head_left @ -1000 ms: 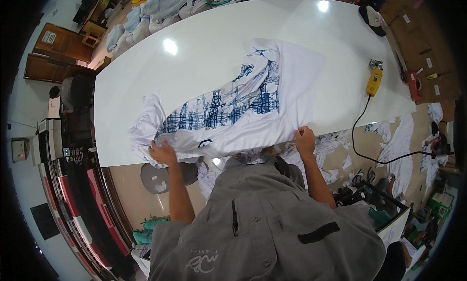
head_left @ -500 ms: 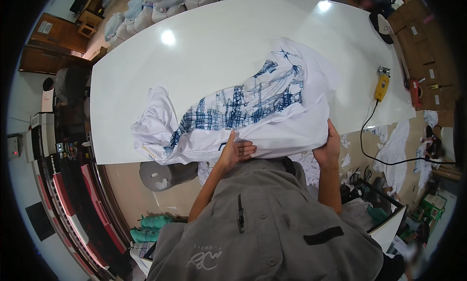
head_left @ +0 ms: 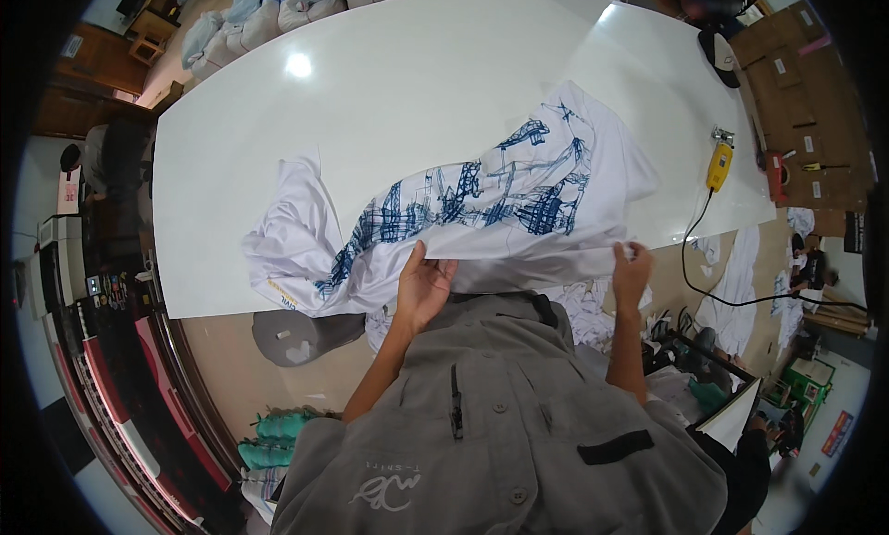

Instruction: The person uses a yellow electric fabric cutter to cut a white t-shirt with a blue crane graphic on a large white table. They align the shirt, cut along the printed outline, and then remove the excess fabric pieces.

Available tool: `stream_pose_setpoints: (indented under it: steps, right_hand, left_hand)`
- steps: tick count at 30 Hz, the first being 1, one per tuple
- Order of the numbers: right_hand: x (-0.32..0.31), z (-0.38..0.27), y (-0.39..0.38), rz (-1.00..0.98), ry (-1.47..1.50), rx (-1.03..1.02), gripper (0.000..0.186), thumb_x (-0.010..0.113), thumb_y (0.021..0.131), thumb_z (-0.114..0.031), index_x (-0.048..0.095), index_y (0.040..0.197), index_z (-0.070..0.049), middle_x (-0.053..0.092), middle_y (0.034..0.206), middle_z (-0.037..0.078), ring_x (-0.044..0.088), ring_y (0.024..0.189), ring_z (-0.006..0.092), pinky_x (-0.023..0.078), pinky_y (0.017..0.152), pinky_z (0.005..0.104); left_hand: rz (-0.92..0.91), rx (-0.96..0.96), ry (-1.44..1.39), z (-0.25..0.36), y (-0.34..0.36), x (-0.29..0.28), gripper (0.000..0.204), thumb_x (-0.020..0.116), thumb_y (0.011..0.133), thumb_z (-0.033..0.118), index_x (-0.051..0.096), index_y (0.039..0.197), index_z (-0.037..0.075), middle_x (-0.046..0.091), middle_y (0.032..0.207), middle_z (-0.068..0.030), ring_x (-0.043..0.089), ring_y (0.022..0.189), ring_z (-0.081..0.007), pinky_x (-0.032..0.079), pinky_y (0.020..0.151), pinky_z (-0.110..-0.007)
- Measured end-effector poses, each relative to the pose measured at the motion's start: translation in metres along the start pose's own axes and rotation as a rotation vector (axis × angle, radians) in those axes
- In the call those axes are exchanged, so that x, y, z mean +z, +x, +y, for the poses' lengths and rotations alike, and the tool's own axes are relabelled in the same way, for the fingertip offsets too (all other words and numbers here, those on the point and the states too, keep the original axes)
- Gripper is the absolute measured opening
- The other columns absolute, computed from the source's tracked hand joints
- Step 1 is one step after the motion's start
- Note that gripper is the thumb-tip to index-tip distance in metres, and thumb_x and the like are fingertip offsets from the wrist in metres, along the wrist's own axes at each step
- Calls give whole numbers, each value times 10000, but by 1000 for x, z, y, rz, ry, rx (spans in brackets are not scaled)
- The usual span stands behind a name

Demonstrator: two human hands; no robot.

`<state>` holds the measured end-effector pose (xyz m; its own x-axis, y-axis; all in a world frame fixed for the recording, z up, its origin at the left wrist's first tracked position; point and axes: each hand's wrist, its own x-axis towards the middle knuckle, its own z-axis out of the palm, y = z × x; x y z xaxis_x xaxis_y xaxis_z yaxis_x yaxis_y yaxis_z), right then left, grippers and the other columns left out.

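A white fabric piece (head_left: 491, 206) with blue line drawings lies bunched along the table's (head_left: 389, 90) front edge, its left end (head_left: 282, 225) crumpled. My left hand (head_left: 421, 289) grips the near edge at the middle, palm up, thumb over the cloth, other fingers partly hidden under it. At the right end, my right hand (head_left: 630, 271) pinches the edge. To the right of the cloth lies a yellow corded power tool (head_left: 719, 164).
A cap (head_left: 718, 58) sits at the table's back right, beside cardboard (head_left: 796, 100). Sacks (head_left: 296, 2) line the far side. Cloth scraps (head_left: 732, 303) cover the floor at right; a grey object (head_left: 306, 340) is under the front left. Dark equipment (head_left: 116, 396) stands at left.
My left hand has left the cloth's left end, moved toward the middle and now holds the edge. My right hand has shifted right, drawing the cloth's right end along.
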<state>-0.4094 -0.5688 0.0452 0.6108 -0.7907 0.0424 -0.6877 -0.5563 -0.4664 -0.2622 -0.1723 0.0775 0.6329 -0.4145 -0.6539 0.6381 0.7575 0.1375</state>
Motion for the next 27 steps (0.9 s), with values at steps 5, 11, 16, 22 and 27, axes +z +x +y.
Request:
stream_pose_setpoints:
  steps: [5,11,16,22,27]
  right_hand:
    - [25,-142,-43,-1366,1026,905,1037,416,929,-900,591,1406,3,675,1348,196,675,1134,312,484,1016,491]
    - [59,-171,-16,-893,2113,899,597,440,1118,-511,588,1395,-4,685,1360,144,661,1241,298,527,1086,467]
    - [-41,-201,43,-820,2243,387,351,514,1114,-306,674,1251,-25,740,1259,106,710,1156,260,559,1047,437]
    - [-156,-282,126,-531,2005,-44,421,476,1142,-355,614,1367,-28,719,1264,132,699,1145,268,529,1060,447]
    - [-129,-334,282,-665,1286,-373,604,481,1128,-480,481,1492,2,664,1302,181,691,1179,301,551,1020,487]
  left_hand:
    - [-237,-7,-100,5,1,1,484,717,978,241,588,1376,-1,633,1457,-144,614,1338,-272,485,1135,-437]
    - [-489,-3,-261,27,10,-15,585,700,974,334,556,1425,-9,607,1480,-177,585,1369,-323,454,1171,-502]
    - [-163,333,-286,79,19,-34,544,650,1019,375,576,1413,7,622,1443,-177,585,1341,-359,442,1171,-567]
    - [-174,876,-151,244,-35,-19,444,582,1078,372,642,1354,29,669,1383,-180,607,1319,-369,434,1171,-605]
    - [-225,1080,209,383,-49,92,542,540,1102,434,528,1488,53,570,1516,-173,520,1416,-341,391,1195,-584]
